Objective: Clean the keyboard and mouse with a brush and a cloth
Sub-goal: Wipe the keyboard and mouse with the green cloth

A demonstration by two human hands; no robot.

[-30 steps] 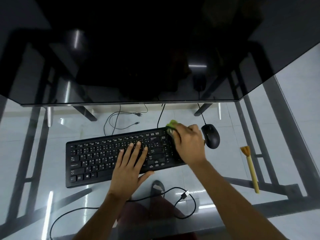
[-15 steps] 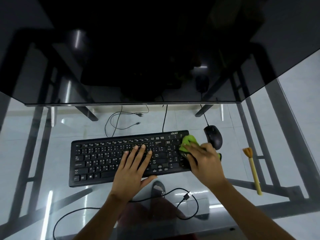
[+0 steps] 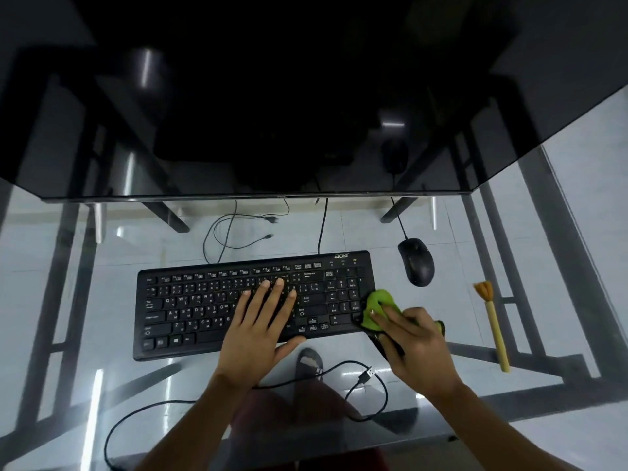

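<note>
A black keyboard (image 3: 210, 307) lies on the glass desk. My left hand (image 3: 261, 331) rests flat on its middle keys, fingers spread. My right hand (image 3: 413, 348) presses a green cloth (image 3: 379, 305) against the keyboard's near right corner, by the number pad. A black mouse (image 3: 416, 261) sits to the right of the keyboard, untouched. Further right lies a brush (image 3: 492, 321) with a pale yellow handle and orange bristles pointing away from me.
A large dark monitor (image 3: 306, 96) stands behind the keyboard, overhanging the desk. A loose black USB cable (image 3: 365, 377) loops near the front edge. More cables (image 3: 238, 232) lie behind the keyboard. The desk's metal frame and my legs show through the glass.
My right hand has slid the green cloth from the keyboard's far right corner down the right side to the near right corner. My left hand stays on the keys.
</note>
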